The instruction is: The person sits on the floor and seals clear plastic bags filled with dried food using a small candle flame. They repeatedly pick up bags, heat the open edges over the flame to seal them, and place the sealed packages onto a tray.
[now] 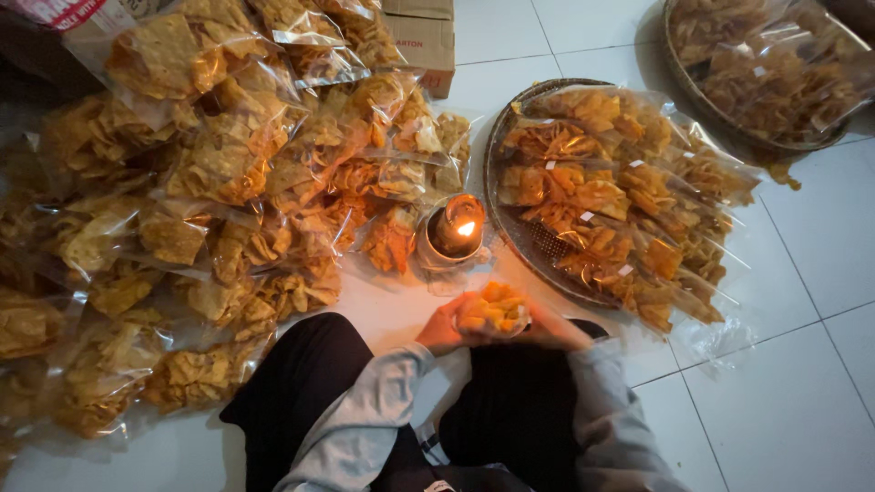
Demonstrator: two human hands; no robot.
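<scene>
Both hands, left hand [444, 330] and right hand [551, 330], close around a small bag of chips [493, 308], holding it near the lit candle [457, 228] on the tiled floor [802, 401], likely for its flame.

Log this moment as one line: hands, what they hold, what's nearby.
left hand: holds bag of chips | right hand: holds same bag | candle: lit, just beyond bag | round tray: filled bags, right

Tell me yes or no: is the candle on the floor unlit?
No, the candle burns with a bright flame, standing on the tiled floor just beyond the small bag of chips held in both hands.
</scene>
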